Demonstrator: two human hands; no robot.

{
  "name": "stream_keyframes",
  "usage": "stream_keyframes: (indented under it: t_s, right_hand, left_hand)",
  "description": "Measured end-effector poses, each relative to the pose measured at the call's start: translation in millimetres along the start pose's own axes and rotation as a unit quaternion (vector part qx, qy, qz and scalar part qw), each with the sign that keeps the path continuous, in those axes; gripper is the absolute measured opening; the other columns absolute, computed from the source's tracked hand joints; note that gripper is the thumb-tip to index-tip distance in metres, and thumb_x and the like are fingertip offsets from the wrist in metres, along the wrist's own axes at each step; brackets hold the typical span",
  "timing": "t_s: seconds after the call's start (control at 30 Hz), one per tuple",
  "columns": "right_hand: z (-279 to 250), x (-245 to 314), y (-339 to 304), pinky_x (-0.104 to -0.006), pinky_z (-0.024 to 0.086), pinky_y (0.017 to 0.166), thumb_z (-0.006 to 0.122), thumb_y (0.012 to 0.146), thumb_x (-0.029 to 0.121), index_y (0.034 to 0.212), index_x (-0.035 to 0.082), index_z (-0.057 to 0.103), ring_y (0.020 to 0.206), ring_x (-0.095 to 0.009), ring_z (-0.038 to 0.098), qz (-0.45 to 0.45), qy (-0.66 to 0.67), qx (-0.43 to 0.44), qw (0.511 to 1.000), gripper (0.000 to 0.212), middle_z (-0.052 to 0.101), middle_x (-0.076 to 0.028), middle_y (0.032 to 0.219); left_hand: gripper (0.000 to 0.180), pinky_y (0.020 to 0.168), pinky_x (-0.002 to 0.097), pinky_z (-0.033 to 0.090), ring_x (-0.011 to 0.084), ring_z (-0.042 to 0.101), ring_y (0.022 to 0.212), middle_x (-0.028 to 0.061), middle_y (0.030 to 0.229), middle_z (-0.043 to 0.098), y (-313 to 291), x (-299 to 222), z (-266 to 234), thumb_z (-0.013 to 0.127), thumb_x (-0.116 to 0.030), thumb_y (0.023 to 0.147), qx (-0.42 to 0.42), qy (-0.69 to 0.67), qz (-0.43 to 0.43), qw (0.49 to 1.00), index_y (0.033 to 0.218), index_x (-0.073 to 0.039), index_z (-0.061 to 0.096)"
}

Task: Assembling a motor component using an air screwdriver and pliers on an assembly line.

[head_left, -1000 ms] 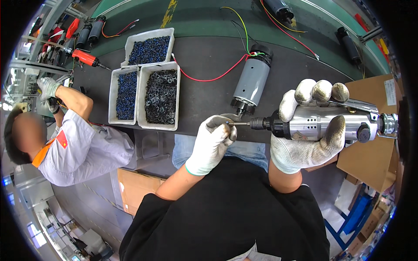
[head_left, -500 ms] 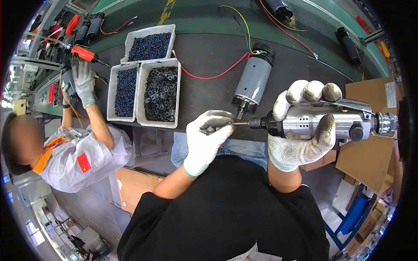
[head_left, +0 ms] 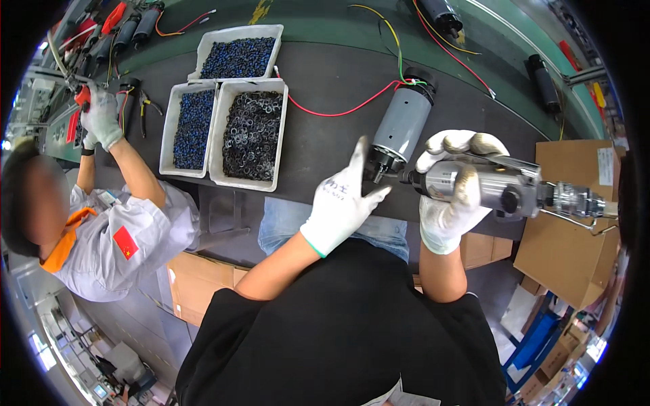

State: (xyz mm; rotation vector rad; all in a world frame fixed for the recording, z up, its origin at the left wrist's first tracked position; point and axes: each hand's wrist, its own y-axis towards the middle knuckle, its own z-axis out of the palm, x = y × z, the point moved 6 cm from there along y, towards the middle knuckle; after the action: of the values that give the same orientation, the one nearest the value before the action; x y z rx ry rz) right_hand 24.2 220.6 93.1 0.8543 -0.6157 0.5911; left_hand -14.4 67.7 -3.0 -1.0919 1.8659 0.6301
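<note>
Worktop (head_left: 325,78), power tool (head_left: 497,186) partly behind right hand (head_left: 448,215)

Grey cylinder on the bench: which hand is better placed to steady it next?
Probably the left hand: it is open beside the near end of the grey cylinder, with no object showing in it. The right hand is wrapped around the silver power tool.

Handwriting (head_left: 334,189) on L glove (head_left: 338,210), illeg. label (head_left: 605,166) on cardbd box (head_left: 567,177)

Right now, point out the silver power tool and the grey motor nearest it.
Silver power tool (head_left: 499,184): head view, on its metal body.
Grey motor (head_left: 403,123): head view, mid-casing.
</note>
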Motion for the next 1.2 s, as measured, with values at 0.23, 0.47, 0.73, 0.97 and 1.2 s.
stream_keyframes:
  t_s: [0.23,0.47,0.73,0.97,1.2]
  right_hand:
    - [-3,-24,-18,-0.0384,0.063,0.078,0.077,0.096,0.017,0.136,0.002,0.053,0.098,-0.031,0.070,0.036,-0.134,0.026,0.990,0.049,0.067,-0.022,0.114]
    - [-11,-32,-24,-0.0381,0.063,0.080,0.077,0.096,0.018,0.137,0.002,0.052,0.099,-0.031,0.070,0.006,-0.183,0.040,0.982,0.050,0.067,-0.021,0.116]
    - [-9,-30,-26,-0.0375,0.063,0.077,0.076,0.097,0.018,0.137,0.003,0.052,0.098,-0.031,0.070,-0.010,-0.168,0.013,0.986,0.049,0.067,-0.022,0.116]
    - [-7,-34,-25,-0.0371,0.063,0.074,0.074,0.098,0.016,0.138,0.003,0.052,0.098,-0.030,0.069,-0.013,-0.161,0.029,0.986,0.047,0.067,-0.022,0.116]
    - [-3,-34,-24,-0.0387,0.062,0.071,0.072,0.099,0.014,0.133,0.004,0.053,0.092,-0.028,0.066,-0.001,-0.210,0.020,0.978,0.040,0.066,-0.018,0.107]
  left_hand:
    - [0.092,0.087,0.0414,0.060,0.0361,0.076,0.099,0.0213,0.117,0.074,7,18,18,0.083,-0.022,0.090,0.020,-0.017,0.003,1.000,0.166,-0.007,0.034]
    - [0.097,0.081,0.0445,0.060,0.0375,0.075,0.096,0.0222,0.115,0.074,10,21,18,0.084,-0.029,0.088,-0.027,-0.005,0.093,0.995,0.166,-0.006,0.031]
    - [0.095,0.087,0.0413,0.061,0.0382,0.075,0.103,0.0214,0.121,0.074,10,28,20,0.087,-0.026,0.086,0.017,-0.016,0.039,0.999,0.166,-0.011,0.037]
    - [0.096,0.086,0.0416,0.061,0.0371,0.076,0.101,0.0204,0.118,0.075,12,27,19,0.087,-0.025,0.086,0.046,0.011,0.019,0.999,0.166,-0.011,0.036]
    - [0.095,0.085,0.0425,0.061,0.0375,0.075,0.101,0.0211,0.119,0.075,12,31,17,0.086,-0.026,0.086,0.035,-0.006,0.025,0.999,0.166,-0.013,0.036]
